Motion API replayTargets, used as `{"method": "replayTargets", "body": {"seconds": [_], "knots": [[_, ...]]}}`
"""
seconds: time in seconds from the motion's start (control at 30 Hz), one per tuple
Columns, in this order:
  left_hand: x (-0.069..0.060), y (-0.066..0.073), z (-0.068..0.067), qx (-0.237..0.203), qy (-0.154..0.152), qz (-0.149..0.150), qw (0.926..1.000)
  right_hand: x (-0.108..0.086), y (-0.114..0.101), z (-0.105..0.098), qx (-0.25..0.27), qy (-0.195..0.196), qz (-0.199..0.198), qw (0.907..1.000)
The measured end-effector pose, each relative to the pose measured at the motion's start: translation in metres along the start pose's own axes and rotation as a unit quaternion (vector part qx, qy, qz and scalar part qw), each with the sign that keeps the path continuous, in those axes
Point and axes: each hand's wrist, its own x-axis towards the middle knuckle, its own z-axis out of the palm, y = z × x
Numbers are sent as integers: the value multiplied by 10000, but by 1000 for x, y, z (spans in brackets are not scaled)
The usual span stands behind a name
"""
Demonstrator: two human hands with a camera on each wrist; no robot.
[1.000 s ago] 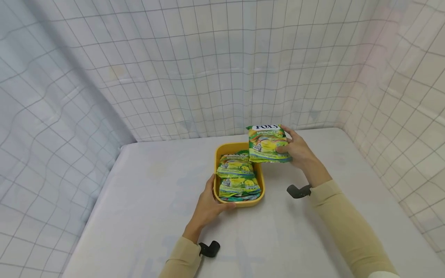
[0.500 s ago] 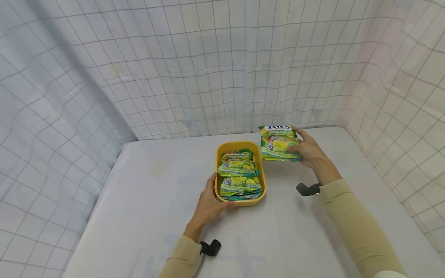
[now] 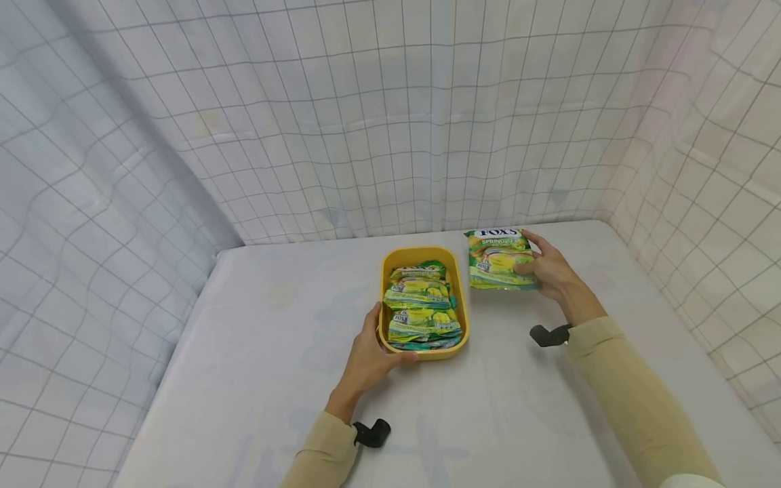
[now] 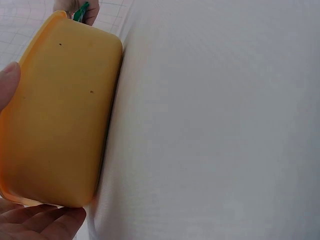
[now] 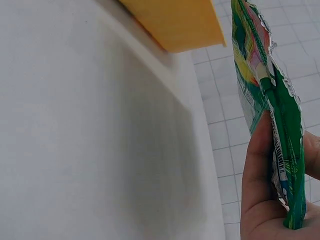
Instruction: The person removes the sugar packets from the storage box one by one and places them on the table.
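A yellow plastic tub (image 3: 421, 253) stands on the white table, packed with several green candy packets (image 3: 418, 290). My left hand (image 3: 364, 359) grips its near left corner, thumb along the front side and fingers on the left side. In the left wrist view the tub's outer wall (image 4: 60, 115) sits between thumb and fingers. To the right of the tub, my right hand (image 3: 552, 276) pinches a green Fox's Spring Tea candy packet (image 3: 499, 263) by its right edge. The right wrist view has this packet (image 5: 290, 120) edge-on, above the table surface.
A white gridded curtain (image 3: 390, 115) hangs behind the table and on both sides. The white tabletop (image 3: 287, 325) extends left, right and in front of the tub. Black camera mounts (image 3: 373, 434) sit at both wrists.
My right hand has carried the packet rightward, away from over the tub's far right corner, and then slightly lower. The left hand keeps its grip on the tub.
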Motion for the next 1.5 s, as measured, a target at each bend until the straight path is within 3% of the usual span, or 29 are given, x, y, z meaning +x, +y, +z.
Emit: {"method": "replayTargets", "body": {"seconds": [0.37, 0.8, 1.1, 1.4, 1.5], "knots": [[-2, -2, 4, -24, -58, -68, 10000, 10, 29, -3, -430, -18, 160, 9989], [-1, -3, 5, -94, -83, -51, 9999, 18, 42, 1, -758, 13, 250, 9968], [-1, 0, 5, -89, -72, -88, 9999, 18, 41, -3, -1160, -18, 231, 9930], [-1, 1, 2, -36, -28, -45, 10000, 17, 32, 0, -1414, 192, 16, 9898], [-1, 0, 1, -5, -28, -16, 10000, 15, 31, 2, -1698, 185, -28, 9853]]}}
